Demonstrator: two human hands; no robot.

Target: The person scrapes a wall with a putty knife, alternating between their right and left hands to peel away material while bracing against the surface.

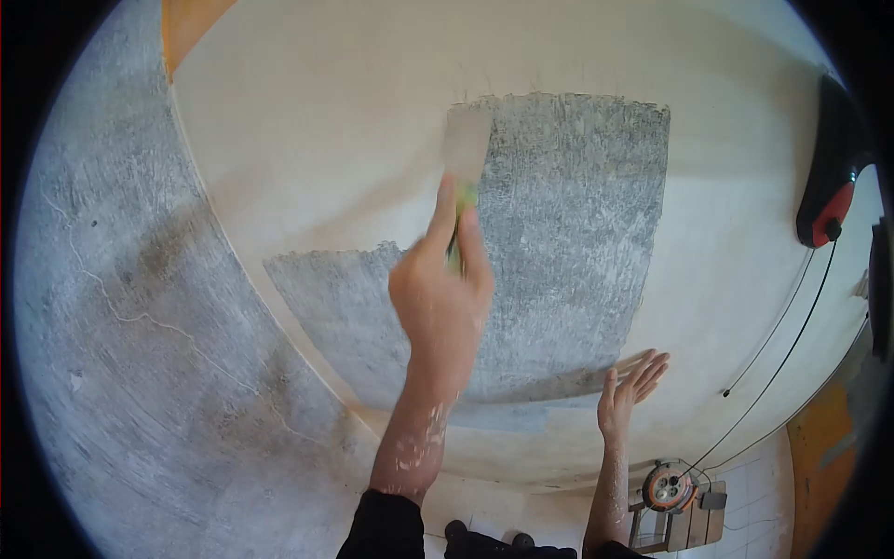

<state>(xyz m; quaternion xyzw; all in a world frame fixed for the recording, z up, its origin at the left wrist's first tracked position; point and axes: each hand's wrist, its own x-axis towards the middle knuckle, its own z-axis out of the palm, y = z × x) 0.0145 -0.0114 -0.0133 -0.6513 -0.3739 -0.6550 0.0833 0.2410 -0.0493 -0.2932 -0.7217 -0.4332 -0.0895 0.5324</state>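
Note:
My left hand (442, 293) is closed around the green handle of a scraper (468, 140), reaching up the wall. The wide flat blade points upward and lies over the upper left edge of a grey, bared patch (577, 205) in the cream-coloured wall coating (326, 140). A rough, ragged edge borders the patch along its top. Lower right, my right hand (629, 396) is open, its fingers stretched out beside the patch's bottom right corner. White specks cover both forearms.
An adjoining grey wall (140, 279) with a long crack fills the left. A black and red device (829, 177) is at the right, with cords hanging down. A cable reel (669, 486) stands on a wooden stool (694, 526) at lower right, over a tiled floor (750, 503).

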